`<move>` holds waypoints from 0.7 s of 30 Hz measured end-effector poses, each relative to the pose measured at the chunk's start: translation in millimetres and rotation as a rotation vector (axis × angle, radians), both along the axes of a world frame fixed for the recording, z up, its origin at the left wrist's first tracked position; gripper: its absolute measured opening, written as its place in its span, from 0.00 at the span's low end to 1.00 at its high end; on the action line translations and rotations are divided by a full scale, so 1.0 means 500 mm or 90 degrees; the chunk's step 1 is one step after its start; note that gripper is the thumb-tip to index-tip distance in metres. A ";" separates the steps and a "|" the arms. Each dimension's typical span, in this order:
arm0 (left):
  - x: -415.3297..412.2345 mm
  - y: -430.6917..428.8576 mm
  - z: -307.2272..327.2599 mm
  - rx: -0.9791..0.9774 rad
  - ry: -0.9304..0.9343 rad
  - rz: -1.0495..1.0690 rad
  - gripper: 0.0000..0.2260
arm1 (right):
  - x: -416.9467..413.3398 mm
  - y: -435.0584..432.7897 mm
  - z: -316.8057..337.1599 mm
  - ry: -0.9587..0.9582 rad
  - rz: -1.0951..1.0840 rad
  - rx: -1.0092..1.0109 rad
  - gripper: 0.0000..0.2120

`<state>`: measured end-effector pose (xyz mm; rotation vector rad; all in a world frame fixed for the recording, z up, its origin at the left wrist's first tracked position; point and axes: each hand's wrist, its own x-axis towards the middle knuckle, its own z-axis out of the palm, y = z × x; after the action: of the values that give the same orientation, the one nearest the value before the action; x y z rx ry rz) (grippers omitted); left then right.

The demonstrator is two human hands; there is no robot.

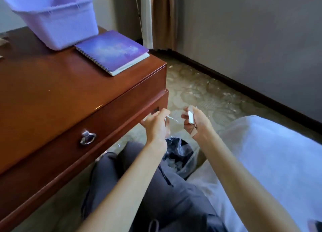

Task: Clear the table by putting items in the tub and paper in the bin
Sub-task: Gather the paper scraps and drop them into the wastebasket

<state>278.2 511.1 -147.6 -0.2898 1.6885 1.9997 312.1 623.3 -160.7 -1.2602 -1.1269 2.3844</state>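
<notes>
Over the near black-lined bin (180, 152), the left hand (156, 126) pinches a thin white paper strip (172, 119), the right hand (197, 125) clamps a white paper scrap (191, 117); letting go seems next.

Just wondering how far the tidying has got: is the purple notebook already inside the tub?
No, the notebook lies flat on the table, outside and beside the tub.
</notes>
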 end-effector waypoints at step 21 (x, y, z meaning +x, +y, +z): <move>-0.126 0.138 -0.477 -0.355 -0.424 -0.072 0.15 | -0.058 0.035 -0.591 -0.505 0.120 -0.115 0.15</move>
<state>215.0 580.0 -385.9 -0.9139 1.7023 1.1177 282.9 640.8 -456.0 -2.3792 -1.2651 2.1735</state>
